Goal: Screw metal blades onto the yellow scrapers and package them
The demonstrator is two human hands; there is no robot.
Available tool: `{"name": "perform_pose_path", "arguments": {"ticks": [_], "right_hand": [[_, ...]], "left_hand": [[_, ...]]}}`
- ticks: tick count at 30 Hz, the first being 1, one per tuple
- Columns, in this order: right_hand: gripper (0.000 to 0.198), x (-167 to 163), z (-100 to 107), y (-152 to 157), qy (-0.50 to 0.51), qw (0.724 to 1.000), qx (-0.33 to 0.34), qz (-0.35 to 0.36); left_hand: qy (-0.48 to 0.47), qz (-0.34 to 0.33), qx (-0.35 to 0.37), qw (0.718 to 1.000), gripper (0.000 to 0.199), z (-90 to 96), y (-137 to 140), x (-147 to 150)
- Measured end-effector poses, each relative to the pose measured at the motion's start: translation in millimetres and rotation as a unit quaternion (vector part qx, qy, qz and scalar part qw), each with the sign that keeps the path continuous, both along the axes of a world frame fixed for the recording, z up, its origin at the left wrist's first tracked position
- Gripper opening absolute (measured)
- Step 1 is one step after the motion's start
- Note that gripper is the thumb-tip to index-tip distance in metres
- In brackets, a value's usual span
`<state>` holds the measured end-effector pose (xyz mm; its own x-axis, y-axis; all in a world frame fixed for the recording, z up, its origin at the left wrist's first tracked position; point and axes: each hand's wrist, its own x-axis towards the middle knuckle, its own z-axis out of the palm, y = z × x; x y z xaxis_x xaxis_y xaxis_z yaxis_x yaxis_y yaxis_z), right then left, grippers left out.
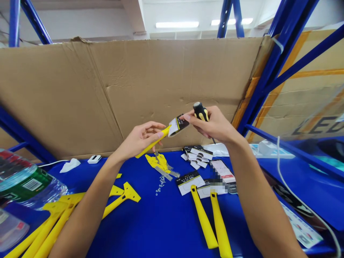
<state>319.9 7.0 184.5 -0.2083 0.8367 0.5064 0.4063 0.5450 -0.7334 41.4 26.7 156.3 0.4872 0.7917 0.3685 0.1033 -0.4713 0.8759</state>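
Note:
My left hand [139,138] is closed around a yellow plastic handle [152,143], which tilts up to the right. A folded black-and-white card [175,127] sits at the handle's upper end. My right hand [219,125] pinches that card between thumb and finger. The same hand also grips a black-and-yellow screwdriver [201,112], its shaft pointing down below the palm. Beneath my hands lie yellow scraper heads [159,163] with metal blades, and small loose screws or nuts [160,185], too small to tell which. Two yellow handles [204,218] rest on cards [189,182] at the right.
More yellow scrapers [60,211] lie at the left beside a large water bottle [29,182]. Black-and-white cards [200,154] are piled at the back, near a phone [221,170]. A cardboard wall [172,79] and blue rack posts bound the blue table [158,225]. A white cable [295,199] runs along the right.

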Motion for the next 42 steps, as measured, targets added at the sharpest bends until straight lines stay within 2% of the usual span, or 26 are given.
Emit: {"name": "perform_pose_path", "arguments": {"ticks": [3, 7, 11, 14, 18, 21, 24, 27, 29, 31, 33, 35, 36, 39, 42], "right_hand": [[0.051, 5, 4, -7, -0.027, 0.998, -0.022, 0.047], [0.046, 7, 4, -6, -0.054, 0.996, -0.028, 0.065], [0.035, 5, -1, 6, -0.086, 0.996, 0.033, 0.021], [0.043, 6, -4, 12, -0.125, 0.990, 0.061, -0.006], [0.044, 9, -5, 12, -0.128, 0.990, 0.057, 0.001], [0.043, 12, -5, 13, -0.127, 0.990, 0.054, -0.022], [0.042, 15, -8, 17, -0.169, 0.985, 0.033, -0.008], [0.044, 14, -15, 24, -0.236, 0.969, -0.028, 0.073], [0.042, 9, -24, 30, -0.266, 0.950, -0.082, 0.143], [0.041, -2, -35, 36, -0.315, 0.916, -0.146, 0.200], [0.040, -15, -48, 43, -0.382, 0.871, -0.238, 0.199], [0.044, -26, -61, 50, -0.412, 0.846, -0.271, 0.203], [0.046, -30, -68, 53, -0.424, 0.836, -0.283, 0.202], [0.048, -35, -84, 63, -0.457, 0.808, -0.318, 0.190], [0.046, -32, -92, 68, -0.490, 0.771, -0.364, 0.182]], "left_hand": [[0.022, 0.002, 0.007, 1.000, 0.044, 4.4, -1, -5], [0.050, -0.025, -0.018, 0.998, 0.045, 6.6, -1, -8], [0.066, -0.077, -0.023, 0.995, 0.043, 1.1, 0, -3], [0.089, -0.105, -0.022, 0.990, 0.039, -5.4, -1, 1], [0.124, -0.111, -0.010, 0.986, 0.034, -7.9, -4, 3], [0.141, -0.101, 0.005, 0.985, 0.033, -4.9, -8, 3], [0.165, -0.098, 0.017, 0.981, 0.031, -8.1, -15, 8], [0.210, -0.093, 0.007, 0.973, 0.028, -30.0, -30, 18], [0.248, -0.076, -0.027, 0.966, 0.034, -55.8, -45, 25], [0.259, -0.075, -0.090, 0.959, 0.040, -85.9, -62, 33], [0.249, -0.066, -0.163, 0.952, 0.045, -114.0, -80, 40], [0.245, -0.033, -0.213, 0.945, 0.047, -135.1, -96, 48], [0.247, -0.007, -0.202, 0.948, 0.047, -142.5, -103, 53], [0.286, 0.089, -0.094, 0.949, 0.044, -153.7, -122, 68], [0.352, 0.158, -0.051, 0.921, 0.035, -153.7, -140, 82]]}}
